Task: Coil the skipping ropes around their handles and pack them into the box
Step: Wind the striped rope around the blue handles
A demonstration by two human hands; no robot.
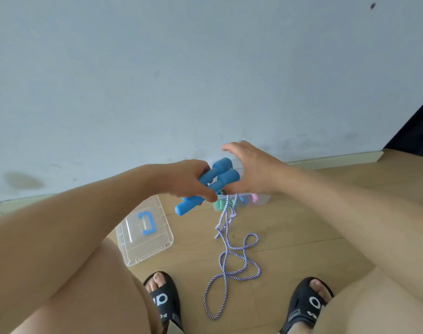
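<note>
Head view: box with coloured handles.

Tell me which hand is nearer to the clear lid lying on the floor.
Left. The left hand grips the blue handles above the lid's far right corner. The right hand hovers open farther right, past the handles.

Two blue handles with a matt, soft foam-like finish; from them hangs a twisted rope of purple-and-white braided cord, rough in texture. On the floor, smooth pale wood-look boards with a faint sheen, lies a clear glossy plastic lid with a blue plastic carry handle. The black sandals look like matt rubber. The wall is flat, matt pale-blue paint, smudged.
</note>
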